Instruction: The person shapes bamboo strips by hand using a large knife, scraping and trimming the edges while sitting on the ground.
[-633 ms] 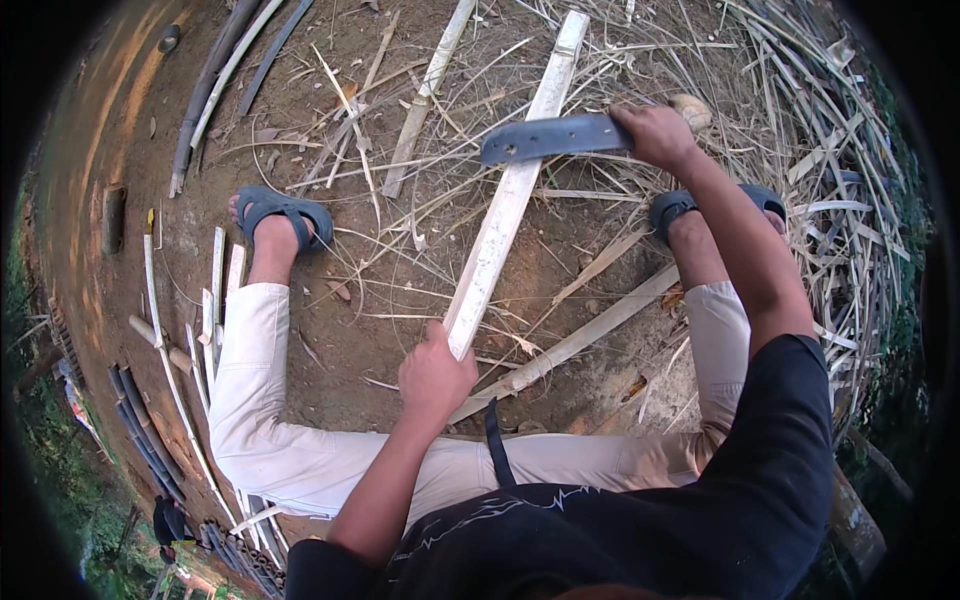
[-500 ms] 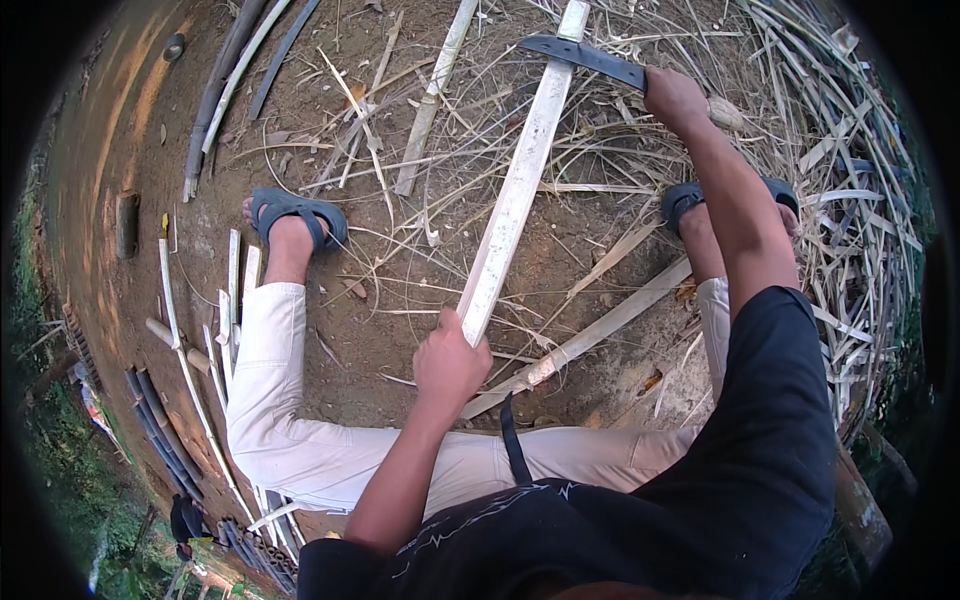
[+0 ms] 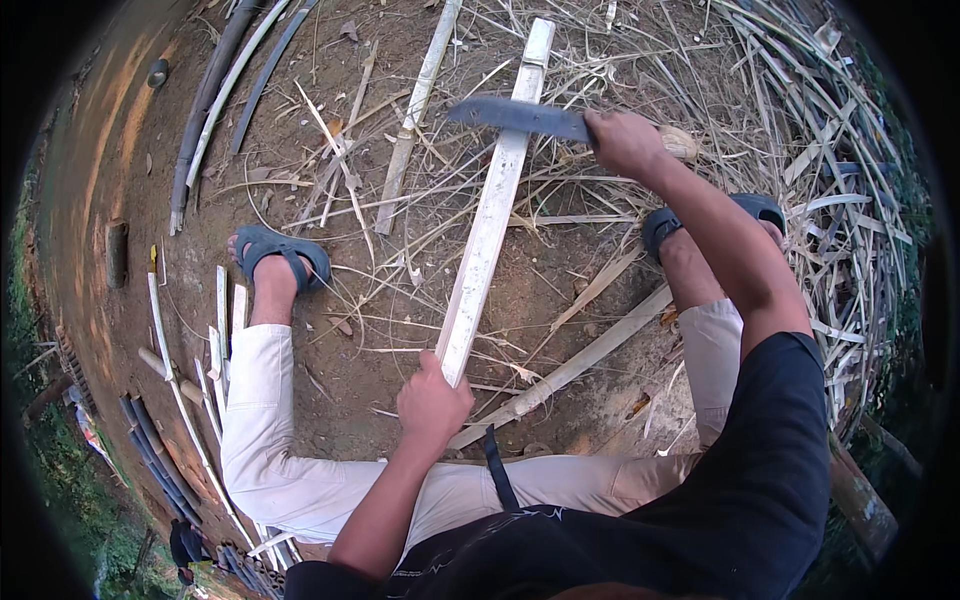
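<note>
Left hand: positioned at 7 o'clock from frame centre, fist closed around the near end of the pale split strip; forearm aligned toward 1 o'clock. The strip runs from this hand across the middle of the frame, far end between 12 and 1 o'clock. Right hand: positioned between 1 and 2 o'clock, fingers wrapped around the handle of the machete; forearm directed toward 11 o'clock. The blade points to 9 o'clock, crossing over the strip; contact cannot be determined. The 2 hands are well apart.
</note>
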Motion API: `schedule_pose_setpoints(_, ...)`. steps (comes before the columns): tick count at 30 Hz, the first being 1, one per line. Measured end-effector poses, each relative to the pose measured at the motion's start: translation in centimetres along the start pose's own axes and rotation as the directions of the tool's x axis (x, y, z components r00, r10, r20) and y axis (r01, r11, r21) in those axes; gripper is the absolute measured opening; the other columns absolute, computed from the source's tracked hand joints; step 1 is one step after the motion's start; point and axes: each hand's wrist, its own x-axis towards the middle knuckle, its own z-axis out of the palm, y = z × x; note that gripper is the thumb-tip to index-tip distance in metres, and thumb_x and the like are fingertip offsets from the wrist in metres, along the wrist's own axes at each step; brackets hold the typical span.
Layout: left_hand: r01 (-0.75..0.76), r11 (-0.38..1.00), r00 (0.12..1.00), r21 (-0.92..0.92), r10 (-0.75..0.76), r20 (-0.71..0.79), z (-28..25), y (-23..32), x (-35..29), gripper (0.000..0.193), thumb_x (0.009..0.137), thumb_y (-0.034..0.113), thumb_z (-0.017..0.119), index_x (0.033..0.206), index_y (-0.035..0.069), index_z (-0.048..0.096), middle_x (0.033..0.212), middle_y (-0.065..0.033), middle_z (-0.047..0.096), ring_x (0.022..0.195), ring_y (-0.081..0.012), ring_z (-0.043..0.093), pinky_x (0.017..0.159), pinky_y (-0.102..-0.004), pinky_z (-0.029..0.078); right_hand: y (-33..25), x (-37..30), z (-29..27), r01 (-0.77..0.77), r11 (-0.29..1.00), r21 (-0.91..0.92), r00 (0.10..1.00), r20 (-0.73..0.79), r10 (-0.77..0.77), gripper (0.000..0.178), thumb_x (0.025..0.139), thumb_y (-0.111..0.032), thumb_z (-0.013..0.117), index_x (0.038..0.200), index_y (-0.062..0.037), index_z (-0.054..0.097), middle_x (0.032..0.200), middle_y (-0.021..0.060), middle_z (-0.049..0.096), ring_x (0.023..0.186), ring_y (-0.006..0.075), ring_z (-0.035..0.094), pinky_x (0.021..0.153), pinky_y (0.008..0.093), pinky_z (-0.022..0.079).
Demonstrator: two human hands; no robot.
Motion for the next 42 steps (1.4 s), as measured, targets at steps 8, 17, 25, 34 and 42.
schedule_pose_setpoints(8,-0.042,0.999,0.999,0.014,0.042,0.004,-0.8,0.4,0.8,0.041,0.082,0.025,0.069,0.105,-0.002,0.049,0.078,-0.0289,0.068,0.076,-0.0465,0.069,0.074,-0.0559,0.055,6.8,5.3,0.5,-0.293,0.955,0.037,0.956,-0.023,0.294,0.025,0.085,-0.012,0.059,0.108,-0.0048,0.066,0.092,0.0189,0.072,0.089,0.0349,0.072,0.076,0.0460,0.058)
schedule_pose_setpoints(17,-0.035,0.999,0.999,0.003,0.035,0.038,-0.8,-0.1,-0.2,0.043,0.081,0.024,0.069,0.106,-0.004,0.048,0.080,-0.0294,0.068,0.078,-0.0473,0.069,0.074,-0.0557,0.055,-1.6,-0.9,1.2,0.376,0.925,-0.044,0.926,-0.026,-0.378,0.055,0.083,-0.014,0.064,0.136,-0.0086,0.049,0.089,0.0121,0.068,0.076,0.0325,0.071,0.062,0.0456,0.058)
schedule_pose_setpoints(25,0.116,0.987,0.978,0.114,-0.133,0.160,-1.0,-5.3,-8.4,0.051,0.078,0.024,0.072,0.112,-0.004,0.045,0.084,-0.0282,0.068,0.078,-0.0457,0.069,0.074,-0.0536,0.056,-6.7,-5.0,0.1,0.322,0.946,-0.023,0.938,-0.127,-0.323,0.055,0.083,-0.019,0.065,0.134,-0.0025,0.050,0.090,0.0129,0.070,0.078,0.0304,0.071,0.062,0.0429,0.059)
schedule_pose_setpoints(34,-0.008,0.987,1.000,0.163,0.006,0.012,2.7,-12.2,-12.8,0.048,0.073,0.023,0.075,0.104,-0.001,0.047,0.078,-0.0214,0.067,0.066,-0.0393,0.070,0.062,-0.0503,0.057,-2.2,-4.6,1.3,-0.144,0.988,0.053,0.987,0.083,0.139,0.027,0.089,-0.015,0.057,0.112,-0.0042,0.064,0.084,0.0161,0.072,0.073,0.0353,0.072,0.067,0.0475,0.058)
schedule_pose_setpoints(42,0.053,0.978,0.998,0.202,-0.056,0.009,3.6,-11.5,-11.4,0.049,0.072,0.023,0.077,0.103,0.000,0.047,0.078,-0.0205,0.068,0.067,-0.0394,0.071,0.063,-0.0498,0.058,-8.9,-11.8,2.2,0.164,0.985,0.058,0.966,0.193,-0.173,0.047,0.086,-0.012,0.056,0.131,-0.0008,0.050,0.095,0.0206,0.072,0.077,0.0366,0.072,0.067,0.0469,0.059)
